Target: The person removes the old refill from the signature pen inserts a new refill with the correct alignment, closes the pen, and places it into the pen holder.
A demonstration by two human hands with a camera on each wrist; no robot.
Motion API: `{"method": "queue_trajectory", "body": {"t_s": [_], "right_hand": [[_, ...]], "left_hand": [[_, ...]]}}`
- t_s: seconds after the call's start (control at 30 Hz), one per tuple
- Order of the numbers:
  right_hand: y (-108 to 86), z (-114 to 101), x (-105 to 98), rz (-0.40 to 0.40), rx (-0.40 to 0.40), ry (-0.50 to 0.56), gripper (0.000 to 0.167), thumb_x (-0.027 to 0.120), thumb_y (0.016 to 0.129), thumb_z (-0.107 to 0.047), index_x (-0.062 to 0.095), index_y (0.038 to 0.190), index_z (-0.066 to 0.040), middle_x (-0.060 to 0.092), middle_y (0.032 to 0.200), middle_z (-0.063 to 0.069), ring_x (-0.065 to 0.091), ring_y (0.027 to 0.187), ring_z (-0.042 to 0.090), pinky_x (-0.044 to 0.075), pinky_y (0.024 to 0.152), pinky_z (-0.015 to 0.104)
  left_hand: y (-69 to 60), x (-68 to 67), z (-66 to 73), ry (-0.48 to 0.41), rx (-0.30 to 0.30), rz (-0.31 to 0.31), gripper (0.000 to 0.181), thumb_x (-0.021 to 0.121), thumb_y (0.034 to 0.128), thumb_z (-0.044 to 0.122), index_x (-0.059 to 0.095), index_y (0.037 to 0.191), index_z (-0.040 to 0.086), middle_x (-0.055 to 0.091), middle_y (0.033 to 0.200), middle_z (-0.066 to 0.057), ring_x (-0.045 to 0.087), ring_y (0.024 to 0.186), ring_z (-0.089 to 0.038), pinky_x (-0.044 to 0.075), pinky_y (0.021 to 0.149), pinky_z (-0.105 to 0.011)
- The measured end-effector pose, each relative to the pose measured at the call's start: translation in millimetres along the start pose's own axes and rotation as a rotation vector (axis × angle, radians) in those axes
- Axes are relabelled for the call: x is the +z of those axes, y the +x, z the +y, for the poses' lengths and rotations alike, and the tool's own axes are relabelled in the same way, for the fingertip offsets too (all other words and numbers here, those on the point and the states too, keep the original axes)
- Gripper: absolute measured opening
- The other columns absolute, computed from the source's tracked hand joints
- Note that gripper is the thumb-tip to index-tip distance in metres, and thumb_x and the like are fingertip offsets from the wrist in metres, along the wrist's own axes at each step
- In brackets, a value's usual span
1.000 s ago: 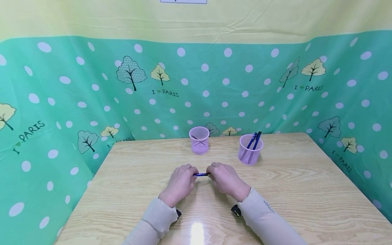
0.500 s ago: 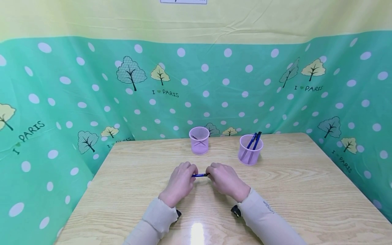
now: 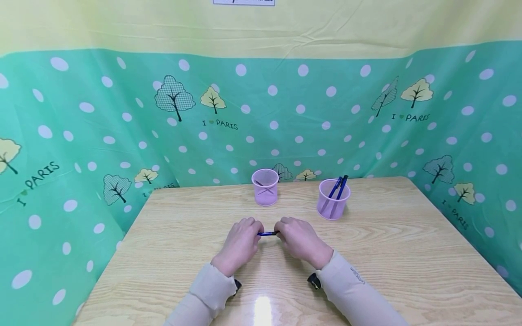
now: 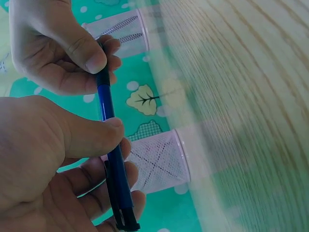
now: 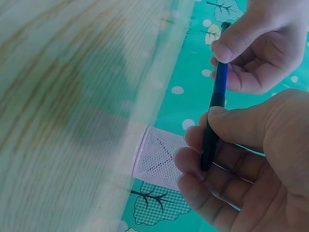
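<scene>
A blue ballpoint pen (image 3: 267,233) with a black grip section is held level over the table between both hands. The left hand (image 3: 238,244) pinches it between thumb and fingers near the end with the clip (image 4: 110,186). At the other end, the right hand (image 3: 302,241) pinches the black grip section (image 5: 217,100) close to the tip. A gap of bare blue barrel shows between the two hands in the left wrist view. Whether the pen is clicked out cannot be seen.
Beyond the hands stands a pink mesh pen cup (image 3: 266,197) with a dark, thin item inside. To its right, another pink mesh cup (image 3: 326,210) holds two blue pens (image 3: 341,186). A patterned green curtain (image 3: 261,113) closes the wooden table's (image 3: 195,210) back and sides.
The left fingers have shifted slightly at their end of the pen, with a brief change in how much barrel shows. The right hand keeps its grip almost still; the cups have not moved.
</scene>
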State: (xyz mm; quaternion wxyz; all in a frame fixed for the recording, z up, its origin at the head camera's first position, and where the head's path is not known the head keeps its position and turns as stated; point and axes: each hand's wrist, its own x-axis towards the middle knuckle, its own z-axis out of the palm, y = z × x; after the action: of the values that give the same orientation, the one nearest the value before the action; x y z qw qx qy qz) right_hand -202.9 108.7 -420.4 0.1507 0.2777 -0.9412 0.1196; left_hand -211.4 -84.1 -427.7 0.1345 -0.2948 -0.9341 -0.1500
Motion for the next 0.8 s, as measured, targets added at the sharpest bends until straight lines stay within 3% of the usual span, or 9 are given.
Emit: {"method": "queue_trajectory", "body": {"t_s": [0.37, 0.67, 0.8], "right_hand": [[-0.6, 0.0, -0.2, -0.001, 0.005, 0.0, 0.008, 0.071, 0.082, -0.009, 0.07, 0.089, -0.014, 0.058, 0.076, -0.005, 0.058, 0.069, 0.012, 0.049, 0.058, 0.027], [-0.1, 0.0, -0.5, 0.0, 0.008, 0.002, 0.008, 0.071, 0.083, -0.009, 0.07, 0.09, -0.014, 0.059, 0.077, -0.005, 0.059, 0.07, 0.012, 0.049, 0.059, 0.028], [-0.3, -0.3, -1.1, -0.003, 0.009, 0.005, 0.008, 0.071, 0.083, -0.009, 0.07, 0.09, -0.013, 0.058, 0.077, -0.005, 0.058, 0.069, 0.012, 0.049, 0.059, 0.028]], "left_hand": [[0.1, 0.1, 0.7, 0.013, 0.004, -0.032, 0.01, 0.062, 0.087, 0.005, 0.067, 0.095, 0.011, 0.056, 0.083, 0.003, 0.052, 0.074, -0.016, 0.042, 0.065, -0.029], [-0.5, 0.5, 0.5, 0.036, 0.022, -0.015, 0.011, 0.061, 0.0873, 0.004, 0.067, 0.095, 0.009, 0.057, 0.081, 0.002, 0.054, 0.072, -0.016, 0.042, 0.063, -0.029], [-0.6, 1.2, 1.1, 0.016, 0.012, -0.005, 0.016, 0.057, 0.0887, 0.005, 0.066, 0.101, 0.01, 0.058, 0.085, 0.002, 0.056, 0.076, -0.017, 0.044, 0.067, -0.031]]}}
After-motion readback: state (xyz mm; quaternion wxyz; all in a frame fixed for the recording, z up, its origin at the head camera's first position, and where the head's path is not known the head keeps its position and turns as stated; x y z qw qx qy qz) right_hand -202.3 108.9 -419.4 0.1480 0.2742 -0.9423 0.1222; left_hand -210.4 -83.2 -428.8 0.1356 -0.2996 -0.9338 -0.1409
